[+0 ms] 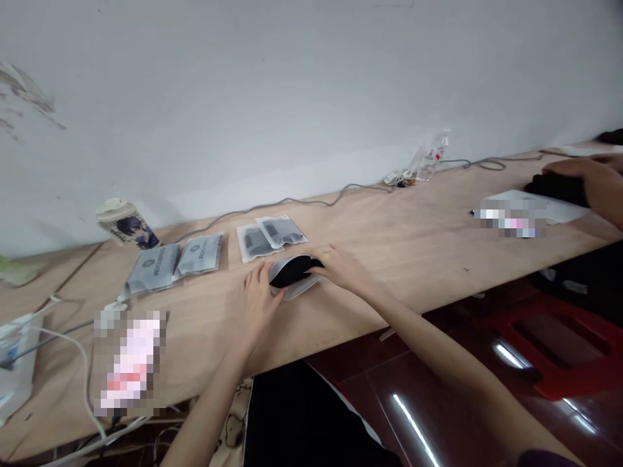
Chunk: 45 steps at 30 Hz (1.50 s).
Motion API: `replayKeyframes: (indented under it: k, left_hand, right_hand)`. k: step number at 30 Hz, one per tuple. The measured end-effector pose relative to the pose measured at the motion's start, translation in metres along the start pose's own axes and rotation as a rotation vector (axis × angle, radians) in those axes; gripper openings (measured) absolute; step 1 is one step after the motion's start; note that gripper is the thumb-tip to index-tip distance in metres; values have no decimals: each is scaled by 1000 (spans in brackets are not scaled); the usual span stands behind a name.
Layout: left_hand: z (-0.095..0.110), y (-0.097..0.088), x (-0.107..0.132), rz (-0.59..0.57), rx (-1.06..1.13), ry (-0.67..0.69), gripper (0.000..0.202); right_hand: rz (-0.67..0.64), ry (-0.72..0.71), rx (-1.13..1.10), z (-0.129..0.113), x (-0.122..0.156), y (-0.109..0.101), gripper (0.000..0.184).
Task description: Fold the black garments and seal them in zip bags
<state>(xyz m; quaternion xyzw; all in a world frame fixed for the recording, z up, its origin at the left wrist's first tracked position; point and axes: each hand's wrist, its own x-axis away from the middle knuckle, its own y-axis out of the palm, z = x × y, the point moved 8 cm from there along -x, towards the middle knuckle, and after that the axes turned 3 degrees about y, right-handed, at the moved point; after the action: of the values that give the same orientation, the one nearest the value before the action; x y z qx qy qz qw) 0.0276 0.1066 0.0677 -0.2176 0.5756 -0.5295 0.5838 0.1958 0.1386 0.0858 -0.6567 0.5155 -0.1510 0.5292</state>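
Observation:
A frosted plastic bag [302, 288] lies near the table's front edge, with its mouth spread open towards me. A folded black item [291, 271], which looks like cloth, sits partly inside it. My left hand [257, 292] grips the bag's left side, thumb at the near edge of its mouth. At the other end, my right hand [335, 267] has its fingers closed on the black item, with the fingertips partly hidden in the bag. Just behind are two flat frosted packets [282, 231] with dark contents. Two fuller grey printed packets [200, 254] lie to the left.
A paper cup [127, 224] leans by the wall at left. Below it are a blurred-out pink object [134, 363], white cables and a power strip [17, 363]. A grey cable runs along the wall. At right, another person's hand [603, 185] holds something black; a red stool [559, 344] stands below.

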Motion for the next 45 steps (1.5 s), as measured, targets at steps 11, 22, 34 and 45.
replayKeyframes:
  k: [11,22,34,45]
  left_hand:
    - [-6,25,-17,-174,59,-50,37]
    - [6,30,4,-66,249,-43,42]
    - [-19,13,34,-155,202,-429,35]
    - [-53,22,46,-54,885,-607,47]
  right_hand:
    - [27,-35,141,3,11,7,52]
    - [-9,148,384,-4,5,26,28]
    - [-92,22,188,-3,38,47,63]
    - [-85,-70,179,-28,37,53,47]
